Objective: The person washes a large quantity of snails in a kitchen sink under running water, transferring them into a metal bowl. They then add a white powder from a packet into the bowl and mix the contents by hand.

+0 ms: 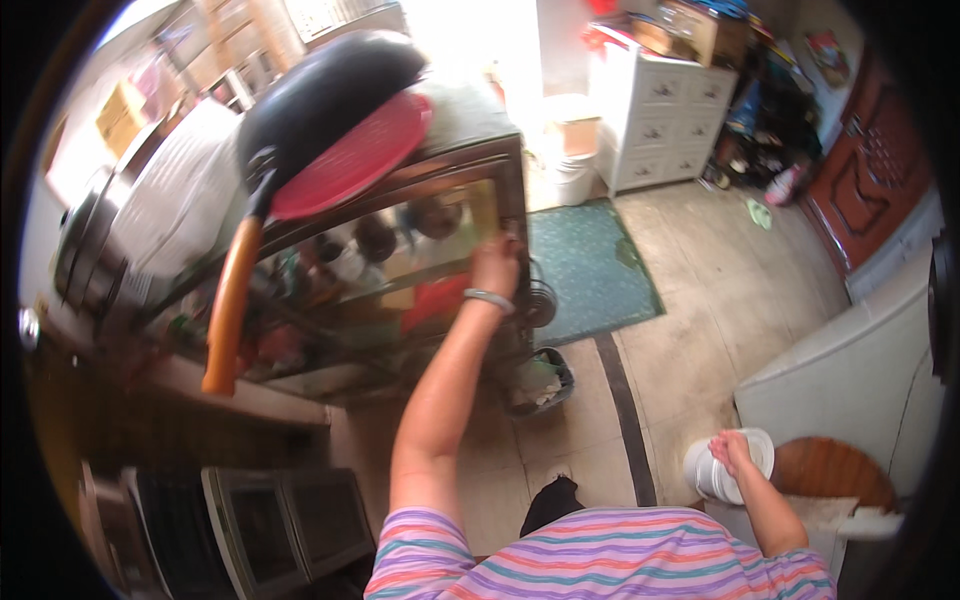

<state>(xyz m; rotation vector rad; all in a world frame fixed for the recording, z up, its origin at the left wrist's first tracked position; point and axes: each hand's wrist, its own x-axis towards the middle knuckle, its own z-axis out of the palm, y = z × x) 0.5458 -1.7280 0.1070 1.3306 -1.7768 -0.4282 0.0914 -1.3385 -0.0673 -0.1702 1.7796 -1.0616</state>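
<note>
My left hand (495,264), with a bangle at the wrist, is raised against the right edge of a wood-framed glass cabinet (517,187). Its fingertips meet the frame of the glass door, but blur hides whether they grip it. Behind the glass, several dishes and a red item (435,300) show. On the cabinet top rests a black wok (330,97) with a wooden handle (232,307) jutting out over the front. Under the wok lies a red plastic basin or lid (360,161). My right hand (729,451) hangs loosely, holding nothing visible, above a white lidded bucket (705,472).
A small waste bin (551,382) stands on the floor by the cabinet. Beyond are a green mat (592,270), a white drawer chest (667,124) and a reddish-brown door (874,157). At right, a round wooden board (832,472) leans by a grey counter (840,375).
</note>
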